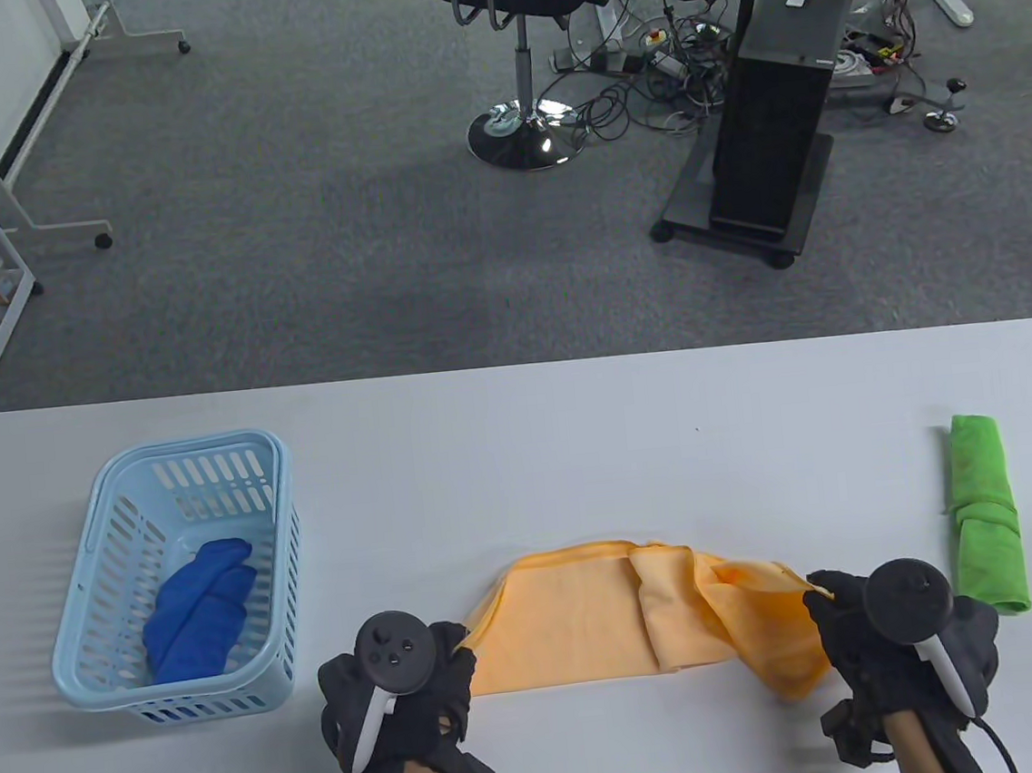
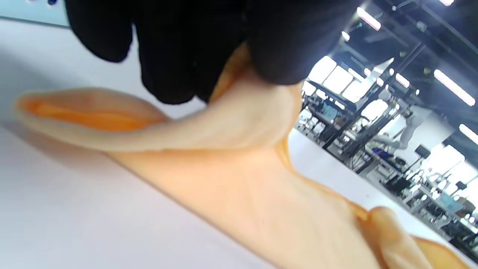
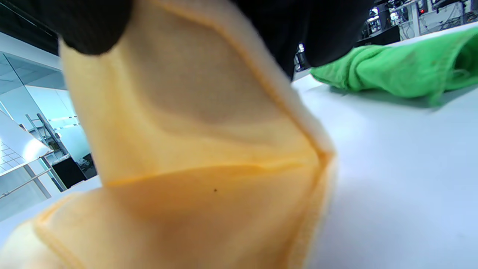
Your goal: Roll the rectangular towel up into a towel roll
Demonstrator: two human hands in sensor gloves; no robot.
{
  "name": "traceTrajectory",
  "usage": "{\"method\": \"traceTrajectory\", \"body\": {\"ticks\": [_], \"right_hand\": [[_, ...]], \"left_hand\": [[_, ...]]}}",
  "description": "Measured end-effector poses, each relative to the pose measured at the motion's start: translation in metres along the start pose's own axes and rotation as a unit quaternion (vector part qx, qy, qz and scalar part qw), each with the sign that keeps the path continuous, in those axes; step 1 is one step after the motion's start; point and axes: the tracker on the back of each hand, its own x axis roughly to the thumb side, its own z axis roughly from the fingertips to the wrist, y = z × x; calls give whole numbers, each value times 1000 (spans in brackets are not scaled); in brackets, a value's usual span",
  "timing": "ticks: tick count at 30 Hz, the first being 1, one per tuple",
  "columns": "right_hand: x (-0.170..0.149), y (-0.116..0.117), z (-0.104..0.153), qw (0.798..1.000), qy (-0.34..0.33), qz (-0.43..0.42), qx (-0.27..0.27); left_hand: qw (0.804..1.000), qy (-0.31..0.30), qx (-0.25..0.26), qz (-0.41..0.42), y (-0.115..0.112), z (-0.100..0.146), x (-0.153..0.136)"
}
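An orange towel (image 1: 593, 621) lies folded and rumpled on the white table (image 1: 519, 423) near its front edge. My left hand (image 1: 446, 653) pinches the towel's left end; in the left wrist view the gloved fingers (image 2: 179, 56) grip a lifted fold of the towel (image 2: 231, 123). My right hand (image 1: 829, 602) grips the towel's right end, which hangs raised and twisted; the right wrist view shows the cloth (image 3: 194, 149) held between the gloved fingers (image 3: 89, 26).
A light blue basket (image 1: 178, 574) at the left holds a blue towel (image 1: 200, 608). A rolled green towel (image 1: 984, 515) lies at the right, just beyond my right hand, and shows in the right wrist view (image 3: 396, 71). An office chair and cart stand beyond the table.
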Motion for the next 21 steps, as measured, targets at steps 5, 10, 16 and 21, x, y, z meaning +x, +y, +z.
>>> {"method": "traceTrajectory", "body": {"ticks": [5, 10, 16, 21], "right_hand": [[0, 1, -1, 1000, 1, -1, 4], [0, 2, -1, 1000, 2, 3, 11], [-1, 2, -2, 1000, 5, 0, 13], [0, 2, -1, 1000, 6, 2, 18]], "left_hand": [[1000, -5, -4, -26, -10, -4, -1], [998, -3, -10, -56, -13, -6, 0], [997, 10, -55, -50, -9, -6, 0], [990, 10, -135, -46, -14, -8, -2]]}}
